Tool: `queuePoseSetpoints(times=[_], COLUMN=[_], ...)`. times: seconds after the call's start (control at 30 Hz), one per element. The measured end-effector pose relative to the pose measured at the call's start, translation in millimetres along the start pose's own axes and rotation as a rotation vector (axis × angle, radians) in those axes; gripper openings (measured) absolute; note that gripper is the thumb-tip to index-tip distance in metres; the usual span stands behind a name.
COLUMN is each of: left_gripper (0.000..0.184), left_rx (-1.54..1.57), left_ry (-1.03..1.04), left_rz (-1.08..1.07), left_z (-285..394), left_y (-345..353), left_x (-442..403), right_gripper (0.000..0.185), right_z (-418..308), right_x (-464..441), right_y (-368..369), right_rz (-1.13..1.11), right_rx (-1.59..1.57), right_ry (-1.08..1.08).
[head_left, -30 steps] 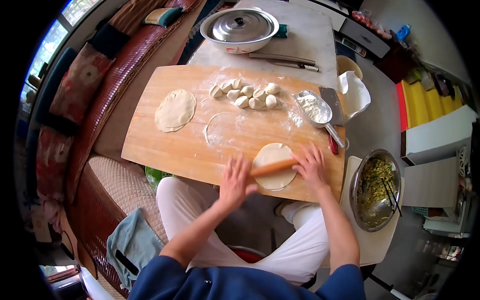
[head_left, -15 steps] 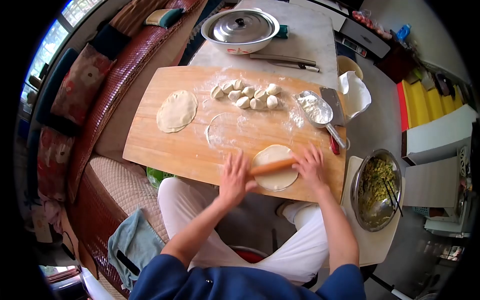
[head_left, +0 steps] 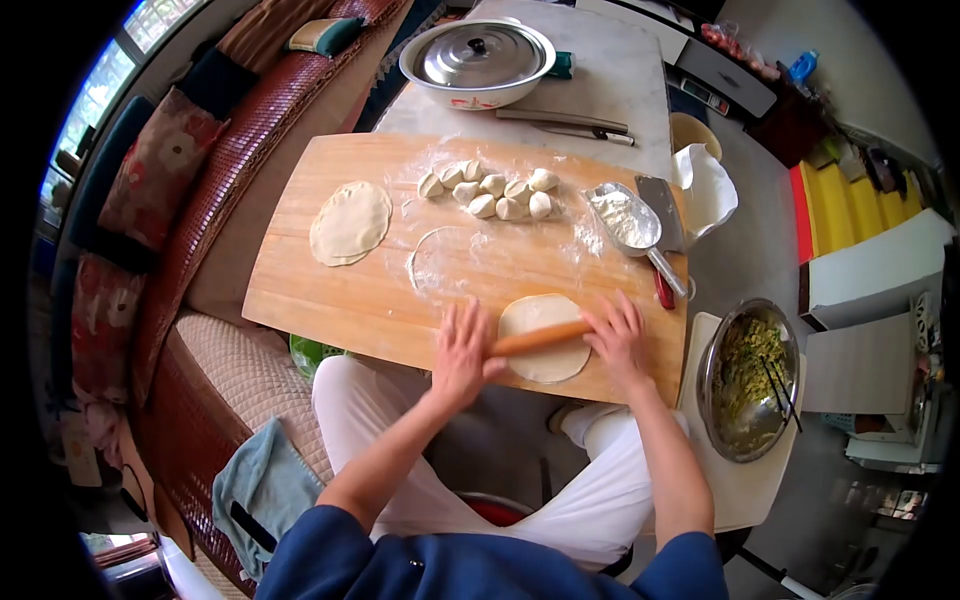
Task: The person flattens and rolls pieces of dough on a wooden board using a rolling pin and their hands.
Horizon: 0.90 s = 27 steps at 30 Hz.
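Shifted slightly leftward since half a second ago, with open-fingered left hand (head_left: 462, 352) and right hand (head_left: 619, 342) at opposite ends of the rolling pin (head_left: 541, 338), so press evenly across the dough round (head_left: 545, 367) beneath it.

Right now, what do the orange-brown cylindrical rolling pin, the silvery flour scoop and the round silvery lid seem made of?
The rolling pin is probably smooth wood, from its warm colour. The scoop looks metal, perhaps aluminium or steel, with a grey sheen. The lid seems polished metal, likely stainless steel, with reflections around its black knob.
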<state>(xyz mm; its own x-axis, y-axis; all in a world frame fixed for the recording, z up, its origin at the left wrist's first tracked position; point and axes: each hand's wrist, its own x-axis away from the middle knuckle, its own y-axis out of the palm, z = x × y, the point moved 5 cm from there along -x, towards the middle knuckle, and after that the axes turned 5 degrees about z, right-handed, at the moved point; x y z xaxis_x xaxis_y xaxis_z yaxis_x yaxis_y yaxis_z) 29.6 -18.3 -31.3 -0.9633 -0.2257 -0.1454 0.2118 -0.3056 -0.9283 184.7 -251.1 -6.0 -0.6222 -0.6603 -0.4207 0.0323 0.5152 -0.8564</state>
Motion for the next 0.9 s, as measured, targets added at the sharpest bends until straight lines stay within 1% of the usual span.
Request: queuePoseSetpoints(times=[0.07, 0.1, 0.17, 0.2, 0.23, 0.3, 0.37, 0.4, 0.43, 0.47, 0.5, 0.53, 0.57, 0.6, 0.67, 0.7, 0.73, 0.77, 0.8, 0.83, 0.87, 0.9], left_gripper=[0.085, 0.082, 0.081, 0.08, 0.081, 0.082, 0.087, 0.089, 0.088, 0.087, 0.086, 0.081, 0.078, 0.076, 0.077, 0.078, 0.077, 0.077, 0.077, 0.083, 0.089, 0.088], left_rx=[0.065, 0.098, 0.108, 0.116, 0.116, 0.117, 0.12, 0.09, 0.072, 0.049, 0.023, 0.06, 0.057, 0.054, -0.04, -0.084, -0.042, 0.008, 0.058, 0.021, 0.106, 0.146], left_ry=[-0.089, -0.132, -0.178, -0.202, -0.15, -0.041, 0.037, 0.031, -0.001, -0.034, -0.065, -0.086, -0.121, -0.157, -0.238, -0.274, -0.243, -0.192, -0.142, -0.091, -0.087, -0.079], left_rz=[0.158, 0.243, 0.241, 0.243, 0.229, 0.193, 0.068, 0.02, 0.041, 0.061, 0.081, 0.218, 0.273, 0.328, 0.376, 0.401, 0.425, 0.404, 0.382, 0.251, 0.183, 0.079], left_z=[-26.0, -37.5, -40.2, -39.6, -30.9, -6.2, 16.3, 21.7, 17.1, 9.5, -0.3, -17.2, -32.5, -44.2, -51.9, -49.6, -36.2, -14.8, 10.3, 39.4, 72.8, 97.2], left_y=[3.4, -0.4, -5.5, -5.8, -7.3, -8.4, -11.2, -7.9, -6.7, -5.7, -4.6, -4.1, -3.2, -4.8, -7.9, -8.3, -12.1, -9.3, -1.2, 15.8, 24.2, 29.4], left_x=[-43.6, -67.3, -99.2, -107.7, -101.1, -60.1, -8.5, 14.0, 12.0, 4.9, -4.4, -25.6, -51.3, -71.2, -97.8, -107.4, -107.9, -99.3, -83.2, -65.3, -49.4, -39.2], right_gripper=[0.034, 0.033, 0.031, 0.029, 0.029, 0.031, 0.035, 0.036, 0.038, 0.046, 0.046, 0.047, 0.048, 0.046, 0.043, 0.041, 0.04, 0.038, 0.037, 0.036, 0.036, 0.035], right_z=[8.8, 22.9, 47.0, 47.2, 52.5, 57.1, 35.2, 23.5, 8.9, 2.3, -0.3, 0.2, 2.6, 8.8, 20.4, 25.4, 31.7, 37.6, 46.5, 55.0, 61.5, 65.5], right_x=[-35.7, -45.7, -51.5, -47.9, -34.3, 4.1, 23.0, 24.2, 20.8, 4.2, -13.1, -32.7, -49.8, -61.5, -74.3, -73.0, -64.2, -52.8, -37.9, -20.8, -6.2, 4.2], right_y=[13.9, 27.4, 47.4, 42.9, 42.3, 41.3, 20.3, 12.1, 3.3, 1.9, 9.5, 17.8, 23.2, 30.0, 43.3, 41.2, 37.9, 34.2, 29.9, 25.7, 22.4, 21.0], right_rz=[-0.023, -0.022, -0.032, -0.014, 0.01, 0.057, 0.024, 0.02, 0.016, -0.017, -0.02, -0.017, -0.011, -0.068, -0.183, -0.119, -0.061, -0.006, 0.062, 0.133, 0.199, 0.247], right_rx=[0.044, 0.015, -0.046, -0.056, -0.078, -0.118, -0.1, -0.077, -0.057, -0.064, -0.026, 0.015, 0.058, 0.037, -0.001, 0.006, 0.014, 0.022, -0.024, -0.071, -0.119, -0.161], right_ry=[-0.007, 0.048, 0.163, 0.175, 0.163, 0.148, 0.06, 0.017, -0.027, -0.03, -0.042, -0.057, -0.074, -0.027, 0.072, 0.092, 0.115, 0.138, 0.222, 0.304, 0.382, 0.429])
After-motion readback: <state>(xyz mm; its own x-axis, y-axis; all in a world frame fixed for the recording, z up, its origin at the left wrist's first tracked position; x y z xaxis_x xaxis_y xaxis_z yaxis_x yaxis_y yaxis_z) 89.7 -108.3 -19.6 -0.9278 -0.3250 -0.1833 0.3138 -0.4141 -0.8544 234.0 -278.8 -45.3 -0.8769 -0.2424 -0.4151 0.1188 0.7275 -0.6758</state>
